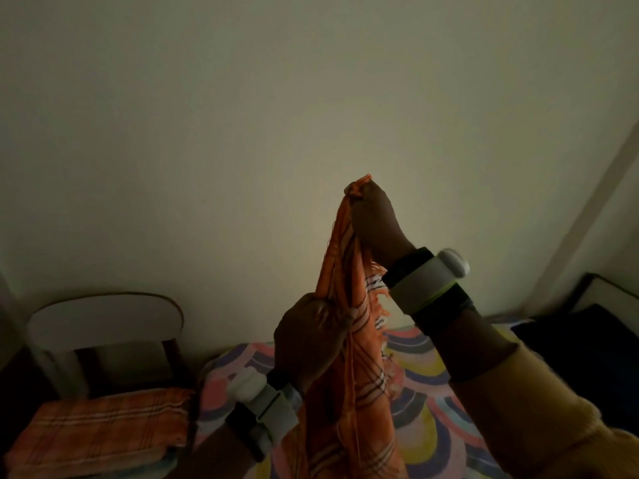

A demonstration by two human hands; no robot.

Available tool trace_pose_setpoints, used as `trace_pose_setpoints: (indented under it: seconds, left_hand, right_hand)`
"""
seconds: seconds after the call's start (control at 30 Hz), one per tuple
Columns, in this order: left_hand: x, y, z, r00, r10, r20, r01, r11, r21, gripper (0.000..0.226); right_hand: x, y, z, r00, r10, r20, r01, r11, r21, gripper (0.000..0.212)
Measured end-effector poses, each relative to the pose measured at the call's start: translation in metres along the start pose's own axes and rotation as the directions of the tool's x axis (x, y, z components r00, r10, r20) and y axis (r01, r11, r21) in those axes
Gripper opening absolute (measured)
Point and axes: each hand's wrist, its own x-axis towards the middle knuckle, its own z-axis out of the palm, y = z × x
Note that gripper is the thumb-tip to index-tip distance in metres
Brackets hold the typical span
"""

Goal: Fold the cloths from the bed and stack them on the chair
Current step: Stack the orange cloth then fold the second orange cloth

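Open passage above the folded stack (103, 423) on the chair (52, 371), near left; its backrest (103, 318) closes the far side. The hanging cloth (349, 392) obstructs centre, over the bed (425, 409).

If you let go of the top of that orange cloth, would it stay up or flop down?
Probably flop: the orange cloth hangs limp in narrow folds below the right hand pinching its top. It seems light, since a pinch holds it up. It likely bunches easily, gathered where the left hand grips it.

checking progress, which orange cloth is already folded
The orange plaid cloth lying flat on the chair; the other orange cloth hangs bunched from the left hand and right hand.
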Motion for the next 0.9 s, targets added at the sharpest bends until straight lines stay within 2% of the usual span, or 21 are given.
trace_pose_setpoints:
  seconds: [0.1, 0.23, 0.33, 0.47, 0.57, 0.6, 0.67, 0.73, 0.77, 0.8, 0.87, 0.9]
  left_hand:
    - [-0.001, 0.007, 0.010, 0.990, -0.139, -0.016, 0.140, 0.987, 0.079, 0.053]
    - [0.002, -0.004, 0.016, 0.991, -0.125, -0.038, 0.130, 0.969, 0.210, 0.016]
    - [0.003, -0.033, 0.007, 0.991, -0.132, 0.030, 0.126, 0.978, 0.165, 0.009]
    - [-0.003, -0.072, -0.014, 0.972, -0.150, 0.179, 0.133, 0.986, 0.103, 0.016]
    - [-0.012, -0.099, -0.032, 0.909, -0.239, 0.342, 0.196, 0.968, 0.155, 0.015]
    - [-0.011, -0.103, -0.037, 0.883, -0.268, 0.386, 0.212, 0.960, 0.180, 0.021]
    - [-0.013, -0.109, -0.046, 0.867, -0.279, 0.414, 0.225, 0.959, 0.175, 0.042]
    - [-0.009, -0.106, -0.046, 0.875, -0.235, 0.424, 0.202, 0.972, 0.122, 0.047]
    - [-0.006, -0.102, -0.044, 0.876, -0.189, 0.443, 0.152, 0.981, 0.117, 0.045]
    - [-0.002, -0.096, -0.041, 0.873, -0.136, 0.469, 0.082, 0.988, 0.133, 0.042]
    - [0.009, -0.079, -0.034, 0.848, -0.095, 0.521, 0.015, 0.988, 0.157, 0.029]
    - [0.015, -0.073, -0.032, 0.847, -0.084, 0.526, -0.001, 0.987, 0.160, 0.021]
  right_hand:
    - [-0.003, 0.006, 0.005, 0.998, 0.030, -0.056, -0.029, 1.000, 0.010, 0.024]
    - [0.000, 0.016, 0.007, 0.995, 0.057, -0.086, -0.057, 0.998, 0.014, 0.021]
    - [0.003, 0.033, 0.002, 0.994, 0.082, -0.076, -0.078, 0.996, 0.045, 0.025]
    - [0.009, 0.053, -0.015, 0.988, 0.036, -0.148, -0.021, 0.995, 0.102, 0.032]
    - [0.008, 0.066, -0.035, 0.968, 0.152, -0.198, -0.063, 0.916, 0.395, 0.038]
    - [0.009, 0.069, -0.042, 0.959, 0.183, -0.214, -0.069, 0.890, 0.451, 0.039]
    - [0.006, 0.082, -0.042, 0.958, 0.197, -0.208, -0.083, 0.885, 0.457, 0.041]
    - [-0.004, 0.092, -0.027, 0.990, 0.113, -0.084, -0.081, 0.945, 0.318, 0.030]
    - [-0.014, 0.094, -0.016, 0.997, 0.037, 0.071, -0.052, 0.973, 0.225, 0.019]
    - [-0.025, 0.094, -0.003, 0.960, -0.016, 0.278, -0.019, 0.992, 0.125, 0.024]
    - [-0.049, 0.103, 0.025, 0.767, 0.028, 0.641, 0.058, 0.992, -0.113, 0.047]
    - [-0.060, 0.107, 0.040, 0.687, 0.071, 0.723, 0.118, 0.971, -0.207, 0.050]
